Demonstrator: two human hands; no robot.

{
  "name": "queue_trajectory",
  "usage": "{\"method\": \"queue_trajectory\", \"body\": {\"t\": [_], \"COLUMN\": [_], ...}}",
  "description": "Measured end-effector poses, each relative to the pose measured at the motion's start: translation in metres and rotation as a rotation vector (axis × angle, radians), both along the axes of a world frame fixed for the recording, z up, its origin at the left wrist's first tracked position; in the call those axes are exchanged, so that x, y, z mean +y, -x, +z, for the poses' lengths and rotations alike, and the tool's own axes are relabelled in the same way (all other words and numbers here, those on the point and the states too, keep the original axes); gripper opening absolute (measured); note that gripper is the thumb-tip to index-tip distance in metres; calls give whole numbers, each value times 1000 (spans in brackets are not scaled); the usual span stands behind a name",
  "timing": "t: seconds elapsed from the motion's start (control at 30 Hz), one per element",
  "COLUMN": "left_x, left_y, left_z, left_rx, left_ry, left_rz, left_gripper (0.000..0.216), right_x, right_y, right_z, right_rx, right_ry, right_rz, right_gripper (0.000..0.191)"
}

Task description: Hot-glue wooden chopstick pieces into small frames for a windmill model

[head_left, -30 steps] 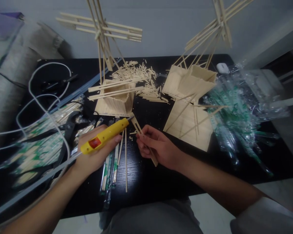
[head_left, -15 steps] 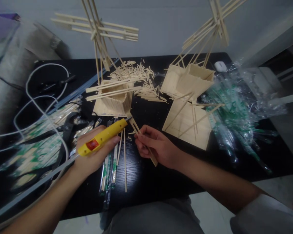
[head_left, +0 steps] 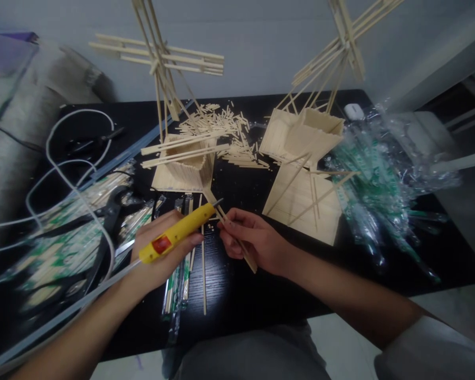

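Observation:
My left hand is closed around a yellow hot glue gun, with a long translucent glue stick trailing from its back end. The gun's dark nozzle lies at the upper part of some joined wooden sticks. Those sticks are pinched in my right hand, pointing up and away from me. Beyond the hands stands a stick-built model with a box on a flat base and crossed blades above. Loose sticks lie on the table between my hands.
A second model stands at the back right beside a flat stick panel. Cut stick pieces are heaped between the models. Plastic wrappers cover the right side. Black-handled pliers, packaged chopsticks and a white cable lie left.
My left hand has moved the glue gun slightly to the right, and its nozzle has come further across the held sticks. My right hand stays almost still.

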State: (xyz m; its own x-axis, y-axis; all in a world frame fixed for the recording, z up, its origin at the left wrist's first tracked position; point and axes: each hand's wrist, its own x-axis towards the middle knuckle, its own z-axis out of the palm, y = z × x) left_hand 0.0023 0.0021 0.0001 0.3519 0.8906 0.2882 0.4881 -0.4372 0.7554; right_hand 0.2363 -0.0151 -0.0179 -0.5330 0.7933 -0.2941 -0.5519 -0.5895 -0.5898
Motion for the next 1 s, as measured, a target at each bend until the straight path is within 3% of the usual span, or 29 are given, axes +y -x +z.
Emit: {"method": "queue_trajectory", "body": {"t": [0.13,0.27,0.43,0.57,0.73,0.87,1.0], "left_x": [0,0,0,0,0,0,0], "left_y": [-1,-1,-2,-3,-3,-3,-3], "left_z": [1,2,1,1,0,1,1], "left_rx": [-41,11,-44,8,-27,27,-41], "left_ry": [1,43,12,19,-8,17,-6], "left_rz": [118,21,168,44,150,-8,115], "left_gripper": [30,22,37,26,33,23,31], "right_x": [0,1,3,3,2,3,3], "right_y": [0,0,0,-1,-2,-1,-1], "right_z": [-2,0,2,1,1,2,1], "right_rx": [16,37,33,32,35,45,54], "right_ry": [13,21,53,63,68,69,69], "right_rz": [-4,2,25,40,34,41,47], "right_gripper": [35,34,35,36,35,36,35]}}
